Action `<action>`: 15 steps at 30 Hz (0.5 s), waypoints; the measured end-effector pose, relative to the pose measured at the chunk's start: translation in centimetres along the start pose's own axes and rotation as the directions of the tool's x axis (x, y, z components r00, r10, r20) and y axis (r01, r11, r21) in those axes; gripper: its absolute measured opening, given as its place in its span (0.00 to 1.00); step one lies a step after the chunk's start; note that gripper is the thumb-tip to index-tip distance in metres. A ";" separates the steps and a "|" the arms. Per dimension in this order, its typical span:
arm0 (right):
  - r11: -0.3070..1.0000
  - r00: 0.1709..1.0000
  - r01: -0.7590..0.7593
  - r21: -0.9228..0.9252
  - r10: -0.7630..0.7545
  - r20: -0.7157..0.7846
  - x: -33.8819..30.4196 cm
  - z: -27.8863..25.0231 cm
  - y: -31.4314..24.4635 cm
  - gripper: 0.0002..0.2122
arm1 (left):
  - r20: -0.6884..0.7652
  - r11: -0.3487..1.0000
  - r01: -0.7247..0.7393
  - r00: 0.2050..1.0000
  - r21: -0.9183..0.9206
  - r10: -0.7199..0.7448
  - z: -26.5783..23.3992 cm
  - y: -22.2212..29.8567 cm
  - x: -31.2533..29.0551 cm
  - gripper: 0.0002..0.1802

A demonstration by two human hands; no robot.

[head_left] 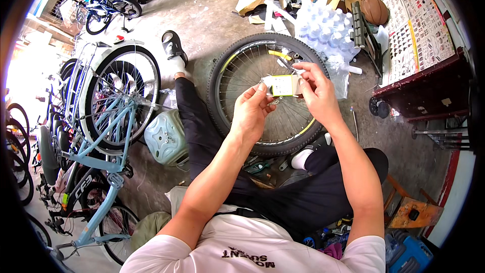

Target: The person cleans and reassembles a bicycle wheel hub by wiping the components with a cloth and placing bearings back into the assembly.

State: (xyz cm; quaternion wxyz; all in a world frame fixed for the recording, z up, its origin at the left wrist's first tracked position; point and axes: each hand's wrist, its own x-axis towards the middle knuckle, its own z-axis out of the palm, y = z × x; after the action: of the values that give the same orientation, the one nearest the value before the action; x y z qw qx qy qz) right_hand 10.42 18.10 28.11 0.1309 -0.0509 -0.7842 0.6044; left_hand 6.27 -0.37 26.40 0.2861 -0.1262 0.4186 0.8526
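A small white packet with a yellow-green edge is held up between my two hands, above a bicycle wheel. My left hand pinches its left end between thumb and fingers. At the packet's right end, my right hand is closed on it, the thumb in front. A slim dark object shows by the right fingertips; I cannot make out its kind or whether it is held. The wheel, with a black knobby tyre and yellow marks on its rim, lies flat between my legs.
A light-blue bicycle stands upside down at the left, beside a pale blue stool. Shrink-wrapped bottles and scrap cardboard lie beyond the wheel. A basketball is at the far right; a blue case stands near right.
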 end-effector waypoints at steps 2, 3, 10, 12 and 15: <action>1.000 0.999 0.016 -0.022 -0.017 -0.027 0.2 -0.3 0.5 0.16 | 0.014 1.000 -0.006 1.000 0.000 0.006 -0.4 0.2 0.1 0.10; 0.999 0.999 0.012 -0.032 -0.014 -0.042 0.2 -0.5 0.7 0.16 | 0.018 1.000 -0.003 1.000 -0.008 0.003 -0.7 0.2 0.3 0.10; 0.996 0.996 -0.006 -0.093 -0.002 -0.087 0.5 -0.8 0.7 0.14 | 0.001 0.999 -0.004 1.000 0.032 0.004 -1.4 0.9 -0.1 0.09; 0.990 0.995 0.007 -0.142 -0.020 -0.094 0.6 -1.3 0.9 0.14 | -0.018 0.999 -0.012 1.000 0.050 0.012 -1.5 1.0 -0.2 0.08; 0.987 0.981 -0.150 0.050 0.154 -0.114 1.0 -1.9 0.3 0.16 | -0.045 0.994 -0.028 0.998 0.101 0.032 -2.3 1.2 -0.6 0.09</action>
State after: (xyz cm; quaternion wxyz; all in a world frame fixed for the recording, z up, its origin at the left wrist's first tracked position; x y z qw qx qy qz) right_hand 9.92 20.17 28.37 0.1313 -0.1434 -0.7564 0.6246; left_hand 5.97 -2.97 25.96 0.2694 -0.1253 0.4695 0.8314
